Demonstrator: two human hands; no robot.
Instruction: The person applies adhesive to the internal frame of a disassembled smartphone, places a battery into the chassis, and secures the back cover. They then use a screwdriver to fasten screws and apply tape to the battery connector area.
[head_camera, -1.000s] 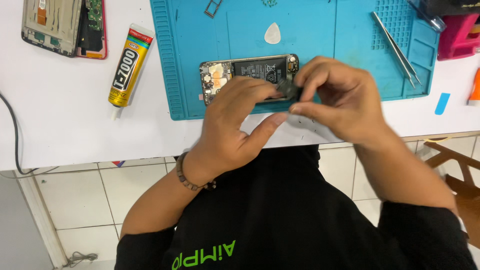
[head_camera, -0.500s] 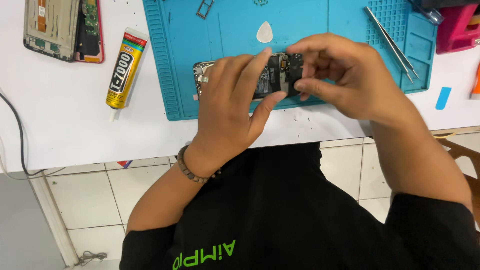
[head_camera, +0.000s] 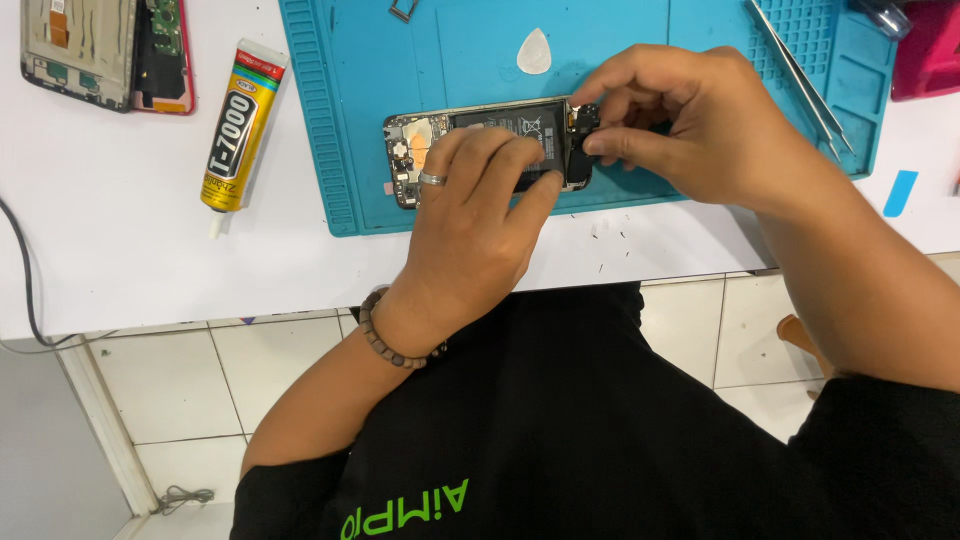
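Opened phone (head_camera: 470, 140) lengthwise left-to-right

White desk (head_camera: 120, 270): glue tube (head_camera: 240, 125) left of blue repair mat (head_camera: 330, 120); white pick (head_camera: 534, 52), tweezers (head_camera: 800, 80) on mat; phone frame (head_camera: 80, 50) top left.

Two opened phones (head_camera: 480, 140) (head_camera: 105, 50), one glue tube (head_camera: 238, 125), one pick (head_camera: 534, 52), one tweezers (head_camera: 800, 75).

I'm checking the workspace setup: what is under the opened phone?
The opened phone lies on a blue work mat, on a white table. The left hand and right hand cover part of it, so the mat directly beneath is hidden.
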